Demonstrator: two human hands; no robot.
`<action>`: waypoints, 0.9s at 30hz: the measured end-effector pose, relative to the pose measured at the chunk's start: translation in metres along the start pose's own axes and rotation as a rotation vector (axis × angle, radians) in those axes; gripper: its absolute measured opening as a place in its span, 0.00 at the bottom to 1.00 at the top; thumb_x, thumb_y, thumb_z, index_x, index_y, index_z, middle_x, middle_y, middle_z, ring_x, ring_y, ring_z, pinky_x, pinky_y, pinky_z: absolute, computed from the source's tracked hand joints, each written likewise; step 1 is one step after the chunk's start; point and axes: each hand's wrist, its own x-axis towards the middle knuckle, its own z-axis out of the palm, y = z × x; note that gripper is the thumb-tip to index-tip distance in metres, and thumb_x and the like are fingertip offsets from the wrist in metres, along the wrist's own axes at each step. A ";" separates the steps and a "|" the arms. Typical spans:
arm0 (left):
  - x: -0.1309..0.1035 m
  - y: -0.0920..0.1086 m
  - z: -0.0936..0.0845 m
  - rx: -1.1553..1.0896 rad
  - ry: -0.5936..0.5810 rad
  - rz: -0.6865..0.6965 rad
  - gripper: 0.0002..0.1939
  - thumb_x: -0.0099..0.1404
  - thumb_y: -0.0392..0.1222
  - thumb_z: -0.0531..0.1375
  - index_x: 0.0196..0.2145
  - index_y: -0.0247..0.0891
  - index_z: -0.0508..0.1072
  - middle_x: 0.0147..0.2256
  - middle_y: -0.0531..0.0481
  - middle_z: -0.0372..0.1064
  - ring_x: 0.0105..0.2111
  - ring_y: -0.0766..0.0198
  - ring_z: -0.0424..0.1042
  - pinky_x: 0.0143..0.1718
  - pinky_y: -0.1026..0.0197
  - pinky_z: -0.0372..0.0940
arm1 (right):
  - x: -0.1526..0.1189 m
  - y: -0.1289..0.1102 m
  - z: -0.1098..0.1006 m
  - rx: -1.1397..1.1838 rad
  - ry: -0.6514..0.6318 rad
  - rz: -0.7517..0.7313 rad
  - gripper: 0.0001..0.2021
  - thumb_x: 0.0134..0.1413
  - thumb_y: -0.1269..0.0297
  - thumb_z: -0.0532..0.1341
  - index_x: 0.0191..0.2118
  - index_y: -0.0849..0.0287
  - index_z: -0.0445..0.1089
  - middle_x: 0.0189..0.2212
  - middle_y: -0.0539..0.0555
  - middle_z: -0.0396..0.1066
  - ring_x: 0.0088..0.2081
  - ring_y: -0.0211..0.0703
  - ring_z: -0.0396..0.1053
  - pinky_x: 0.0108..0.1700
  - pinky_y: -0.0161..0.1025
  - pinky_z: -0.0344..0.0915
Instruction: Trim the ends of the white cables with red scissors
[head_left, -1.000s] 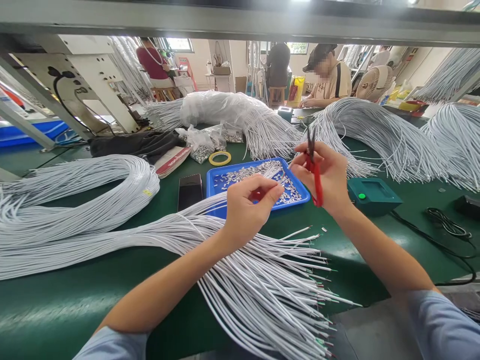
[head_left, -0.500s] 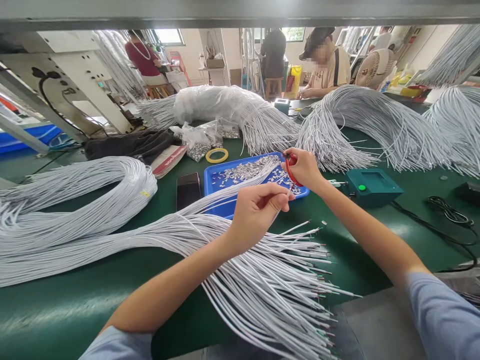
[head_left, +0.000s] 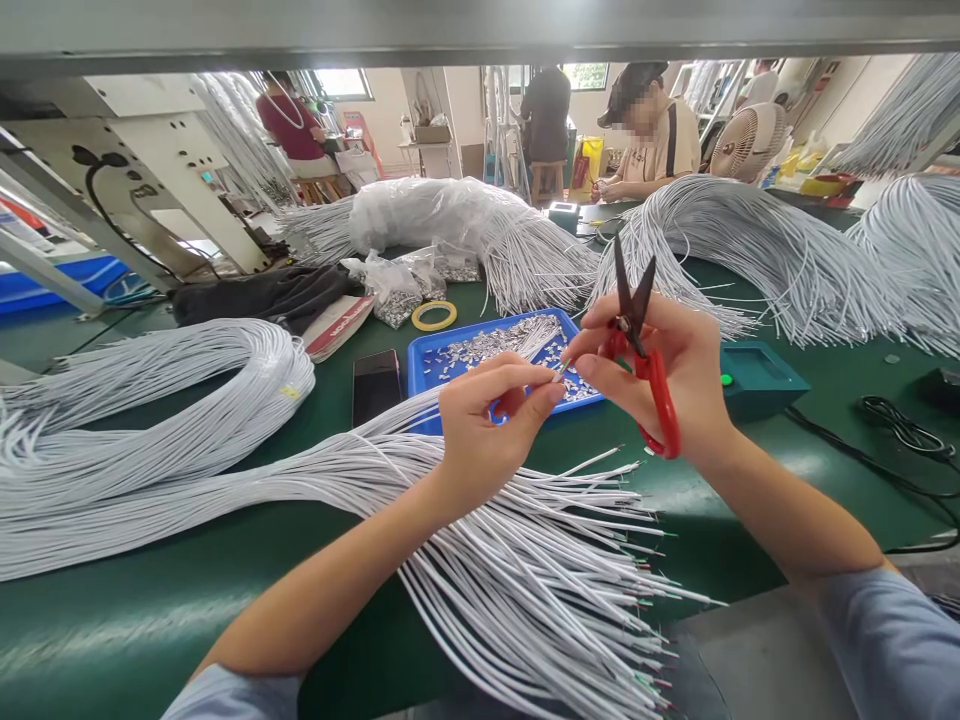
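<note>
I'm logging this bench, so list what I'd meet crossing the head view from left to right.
Coiled white cables, dark phone, left hand, red-handled scissors, green box, black object at the edge.

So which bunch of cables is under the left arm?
The front white cable bundle, fanned out below the left forearm; all other bundles lie farther back.
</note>
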 end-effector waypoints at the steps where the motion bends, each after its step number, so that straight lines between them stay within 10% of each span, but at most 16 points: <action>1: 0.001 0.000 0.000 0.013 0.007 0.008 0.03 0.58 0.38 0.66 0.28 0.37 0.78 0.22 0.53 0.69 0.21 0.74 0.60 0.20 0.69 0.56 | -0.001 0.000 0.001 -0.002 -0.006 -0.013 0.11 0.47 0.74 0.65 0.37 0.54 0.70 0.29 0.45 0.74 0.30 0.33 0.73 0.33 0.32 0.70; 18: 0.000 0.004 0.001 0.144 0.056 0.055 0.04 0.58 0.38 0.67 0.27 0.37 0.77 0.21 0.55 0.68 0.20 0.75 0.57 0.19 0.69 0.53 | -0.007 0.000 0.003 -0.235 0.006 -0.202 0.12 0.46 0.74 0.66 0.37 0.52 0.69 0.32 0.47 0.74 0.31 0.36 0.67 0.32 0.37 0.66; 27: 0.002 0.000 0.000 0.048 -0.039 0.023 0.08 0.60 0.41 0.65 0.26 0.36 0.76 0.21 0.54 0.67 0.20 0.74 0.59 0.19 0.70 0.54 | -0.005 -0.002 0.001 -0.192 0.013 -0.070 0.11 0.45 0.73 0.66 0.35 0.52 0.70 0.26 0.46 0.70 0.27 0.35 0.68 0.29 0.36 0.66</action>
